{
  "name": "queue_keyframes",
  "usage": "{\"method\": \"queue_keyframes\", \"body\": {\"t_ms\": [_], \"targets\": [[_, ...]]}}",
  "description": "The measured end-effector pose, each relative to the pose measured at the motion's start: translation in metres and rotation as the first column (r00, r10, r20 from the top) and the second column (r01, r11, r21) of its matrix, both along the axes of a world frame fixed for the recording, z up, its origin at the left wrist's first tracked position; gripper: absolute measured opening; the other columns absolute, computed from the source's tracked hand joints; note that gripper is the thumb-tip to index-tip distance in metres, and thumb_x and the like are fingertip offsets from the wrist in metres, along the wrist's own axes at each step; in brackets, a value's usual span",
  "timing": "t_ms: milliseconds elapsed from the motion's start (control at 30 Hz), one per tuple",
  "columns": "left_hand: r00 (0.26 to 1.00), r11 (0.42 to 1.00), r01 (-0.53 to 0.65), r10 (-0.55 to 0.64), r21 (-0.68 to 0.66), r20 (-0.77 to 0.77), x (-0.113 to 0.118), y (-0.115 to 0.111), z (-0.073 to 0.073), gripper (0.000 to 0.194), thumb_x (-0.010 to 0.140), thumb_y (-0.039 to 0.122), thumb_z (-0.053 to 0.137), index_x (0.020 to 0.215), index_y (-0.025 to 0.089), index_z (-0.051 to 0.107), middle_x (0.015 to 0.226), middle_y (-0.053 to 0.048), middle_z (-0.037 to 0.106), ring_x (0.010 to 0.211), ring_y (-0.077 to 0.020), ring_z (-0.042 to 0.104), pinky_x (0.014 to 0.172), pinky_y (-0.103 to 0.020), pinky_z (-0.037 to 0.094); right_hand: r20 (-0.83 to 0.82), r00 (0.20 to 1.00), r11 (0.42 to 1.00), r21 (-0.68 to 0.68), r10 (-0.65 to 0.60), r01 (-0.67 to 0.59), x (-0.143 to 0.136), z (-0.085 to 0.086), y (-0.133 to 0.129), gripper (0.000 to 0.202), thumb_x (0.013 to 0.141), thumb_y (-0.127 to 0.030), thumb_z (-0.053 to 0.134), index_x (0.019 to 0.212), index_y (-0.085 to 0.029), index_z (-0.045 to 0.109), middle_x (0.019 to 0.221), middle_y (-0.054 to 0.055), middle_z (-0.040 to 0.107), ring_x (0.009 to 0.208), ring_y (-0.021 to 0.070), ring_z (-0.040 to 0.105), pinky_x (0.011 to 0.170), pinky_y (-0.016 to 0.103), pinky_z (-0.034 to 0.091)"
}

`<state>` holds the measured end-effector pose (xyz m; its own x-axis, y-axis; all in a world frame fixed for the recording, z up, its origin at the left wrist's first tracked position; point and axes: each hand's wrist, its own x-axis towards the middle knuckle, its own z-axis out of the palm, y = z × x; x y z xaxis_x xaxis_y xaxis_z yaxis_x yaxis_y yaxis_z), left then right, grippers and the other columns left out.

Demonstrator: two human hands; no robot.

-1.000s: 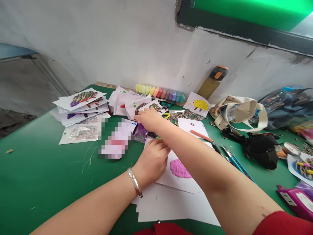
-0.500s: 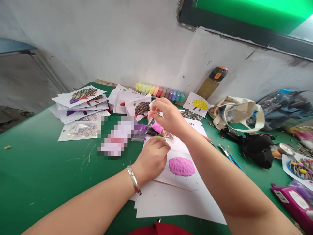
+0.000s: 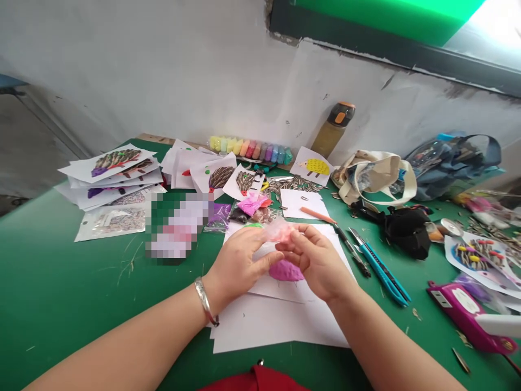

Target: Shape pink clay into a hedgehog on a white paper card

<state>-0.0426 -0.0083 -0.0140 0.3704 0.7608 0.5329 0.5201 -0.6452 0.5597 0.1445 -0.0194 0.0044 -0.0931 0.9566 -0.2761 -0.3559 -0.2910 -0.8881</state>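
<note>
Both hands meet above the white sheets (image 3: 280, 326) in front of me. My right hand (image 3: 321, 258) pinches a small clear plastic packet of coral-pink modelling clay (image 3: 280, 231). At the packet's left side is my left hand (image 3: 240, 260), its fingers curled around that edge and partly hidden; a silver bracelet (image 3: 204, 301) circles the wrist. Below the hands lies a paper with a raised purple-pink clay shape (image 3: 285, 270), partly covered by my fingers. Just beyond are clay packets: a bright pink one (image 3: 251, 203), a purple one (image 3: 218, 215) and others.
Stacked hedgehog pictures (image 3: 109, 163) lie at left, near a glitter packet (image 3: 112, 220). Seeds (image 3: 291, 184) are scattered at the back. A pen (image 3: 354, 252) and blue utility knife (image 3: 380, 266) lie right. Farther right are a canvas bag (image 3: 366, 176) and a magenta glue gun (image 3: 468, 315).
My right hand has drawn back from the clay packets toward me, bringing the coral-pink packet to my left hand over the purple-pink shape. The view has shifted slightly right.
</note>
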Motion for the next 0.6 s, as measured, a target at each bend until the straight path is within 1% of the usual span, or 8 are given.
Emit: {"method": "queue_keyframes", "body": {"t_ms": [100, 200, 267, 367, 433, 500, 600], "targets": [[0.999, 0.999, -0.001, 0.003, -0.038, 0.052, 0.001, -0.004, 0.002, 0.024, 0.097, 0.038, 0.059, 0.098, 0.020, 0.074, 0.106, -0.007, 0.076, 0.103, -0.0240, 0.069, 0.093, -0.038, 0.054, 0.046, 0.991, 0.992, 0.011, 0.124, -0.125, -0.004, -0.005, -0.008, 0.030, 0.082, -0.046, 0.077, 0.087, -0.021, 0.062, 0.083, 0.000, 0.066, 0.073, 0.0126, 0.063, 0.071, 0.028, 0.052], [0.993, 0.985, 0.051, -0.032, -0.165, 0.115, 0.002, -0.007, 0.006, 0.021, 0.097, 0.035, 0.058, 0.094, 0.024, 0.076, 0.101, -0.003, 0.078, 0.098, -0.0206, 0.070, 0.089, -0.033, 0.055, 0.110, 0.978, 0.981, 0.058, 0.179, -0.186, 0.000, -0.008, -0.008, 0.028, 0.085, -0.045, 0.075, 0.089, -0.020, 0.064, 0.072, -0.002, 0.062, 0.065, 0.0101, 0.056, 0.061, 0.023, 0.044], [0.984, 0.957, 0.092, -0.044, -0.276, 0.175, 0.002, -0.007, 0.010, 0.021, 0.096, 0.034, 0.058, 0.093, 0.025, 0.077, 0.099, -0.001, 0.078, 0.094, -0.0187, 0.071, 0.086, -0.030, 0.055, 0.122, 0.971, 0.974, 0.077, 0.204, -0.214, 0.004, -0.007, -0.007, 0.027, 0.084, -0.043, 0.076, 0.092, -0.020, 0.065, 0.072, -0.002, 0.062, 0.064, 0.0105, 0.056, 0.058, 0.023, 0.043], [0.971, 0.891, 0.106, 0.003, -0.441, 0.240, 0.003, -0.007, 0.013, 0.021, 0.094, 0.036, 0.061, 0.091, 0.022, 0.077, 0.090, 0.000, 0.078, 0.083, -0.0171, 0.071, 0.076, -0.026, 0.055, 0.150, 0.959, 0.964, 0.079, 0.242, -0.256, 0.007, -0.004, -0.008, 0.031, 0.081, -0.044, 0.078, 0.098, -0.022, 0.066, 0.084, 0.001, 0.067, 0.069, 0.0134, 0.062, 0.061, 0.025, 0.048], [0.968, 0.846, 0.106, 0.032, -0.523, 0.249, 0.004, -0.006, 0.013, 0.023, 0.091, 0.038, 0.063, 0.090, 0.020, 0.077, 0.085, -0.001, 0.077, 0.078, -0.0171, 0.070, 0.071, -0.025, 0.054, 0.174, 0.952, 0.961, 0.069, 0.251, -0.267, 0.007, -0.003, -0.009, 0.033, 0.079, -0.045, 0.080, 0.096, -0.021, 0.065, 0.085, 0.001, 0.067, 0.070, 0.0143, 0.063, 0.062, 0.026, 0.049], [0.967, 0.813, 0.108, 0.047, -0.572, 0.250, 0.004, -0.005, 0.013, 0.025, 0.089, 0.041, 0.065, 0.088, 0.019, 0.077, 0.084, -0.002, 0.076, 0.077, -0.0175, 0.068, 0.069, -0.025, 0.053, 0.193, 0.949, 0.963, 0.051, 0.249, -0.263, 0.005, -0.004, -0.010, 0.035, 0.077, -0.048, 0.081, 0.089, -0.021, 0.062, 0.080, 0.000, 0.066, 0.068, 0.0142, 0.062, 0.061, 0.026, 0.049], [0.976, 0.790, 0.072, 0.071, -0.608, 0.208, 0.003, -0.005, 0.012, 0.030, 0.088, 0.045, 0.065, 0.083, 0.018, 0.076, 0.078, -0.001, 0.072, 0.072, -0.0163, 0.064, 0.063, -0.025, 0.049, 0.243, 0.939, 0.964, 0.041, 0.244, -0.261, 0.003, -0.008, -0.011, 0.038, 0.077, -0.050, 0.080, 0.080, -0.020, 0.057, 0.071, -0.001, 0.064, 0.064, 0.0139, 0.060, 0.058, 0.025, 0.045]]}}
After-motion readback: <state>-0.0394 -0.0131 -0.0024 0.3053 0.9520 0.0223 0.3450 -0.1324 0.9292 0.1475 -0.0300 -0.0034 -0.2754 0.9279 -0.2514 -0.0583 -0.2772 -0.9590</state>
